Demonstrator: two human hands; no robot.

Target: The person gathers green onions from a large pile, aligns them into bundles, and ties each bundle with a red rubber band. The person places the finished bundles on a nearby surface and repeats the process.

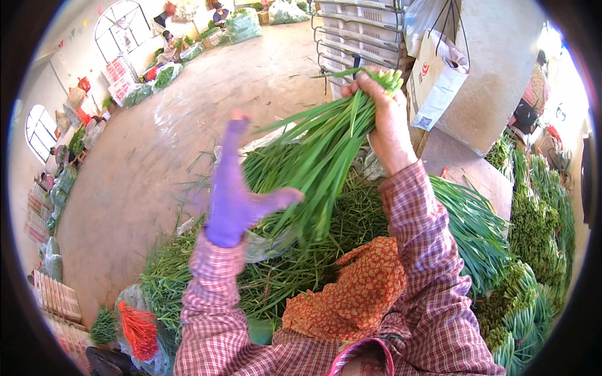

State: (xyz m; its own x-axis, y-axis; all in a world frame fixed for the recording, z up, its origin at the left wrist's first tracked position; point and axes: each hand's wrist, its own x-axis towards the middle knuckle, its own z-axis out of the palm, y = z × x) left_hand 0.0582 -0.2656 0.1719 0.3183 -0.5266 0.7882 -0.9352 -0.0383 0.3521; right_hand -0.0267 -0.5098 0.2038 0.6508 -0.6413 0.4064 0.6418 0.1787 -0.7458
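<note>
My right hand [385,117], bare, grips a bunch of long flat-leaved greens [329,141], probably chives, by its pale-green stalk ends. The leaves hang down and to the left. Blurred by motion, my left hand [235,192] wears a purple glove and holds nothing. Its thumb stands well apart from the fingers and points at the hanging leaves; whether it touches them I cannot tell. Below the bunch, a heap of loose trimmed leaves [277,286] covers the floor around an orange floral cloth [348,291] on my lap.
Orange-red ties [138,331] lie on a plastic bag at lower left. Stacked white crates [360,33] and a hanging paper-like bag [439,80] stand ahead. More long greens [470,225] and many bundles [536,225] line my right side. Other people [220,15] sit along the far wall.
</note>
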